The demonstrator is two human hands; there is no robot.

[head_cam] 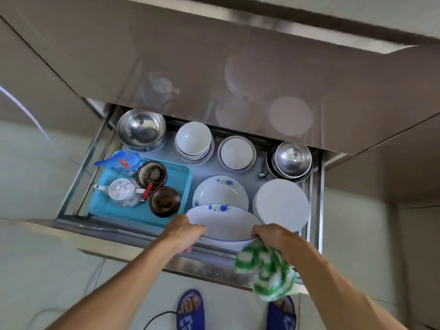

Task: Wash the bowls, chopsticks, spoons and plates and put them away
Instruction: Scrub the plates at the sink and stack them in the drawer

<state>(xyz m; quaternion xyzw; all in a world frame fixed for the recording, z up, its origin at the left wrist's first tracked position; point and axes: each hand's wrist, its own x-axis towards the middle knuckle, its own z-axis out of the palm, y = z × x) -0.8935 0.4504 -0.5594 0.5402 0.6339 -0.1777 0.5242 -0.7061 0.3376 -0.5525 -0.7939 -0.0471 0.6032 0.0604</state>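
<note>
Between the two hands, the near rim of a blue-flowered plate point(222, 222) is partly hidden by fingers. The left hand point(183, 234) grips its left edge; the right hand point(273, 236) pinches its right edge and also clutches a green-and-white cloth point(264, 272). Beyond the hands, the open drawer point(317, 194) holds a matching plate point(220, 192), white bowl stacks point(193, 141), steel bowls point(141, 127) and a blue tray point(181, 177) with a teapot point(123, 192).

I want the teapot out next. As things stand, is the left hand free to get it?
Probably not yet: the left hand grips the blue-flowered plate together with the right hand. The teapot itself sits uncovered in the blue tray.
</note>
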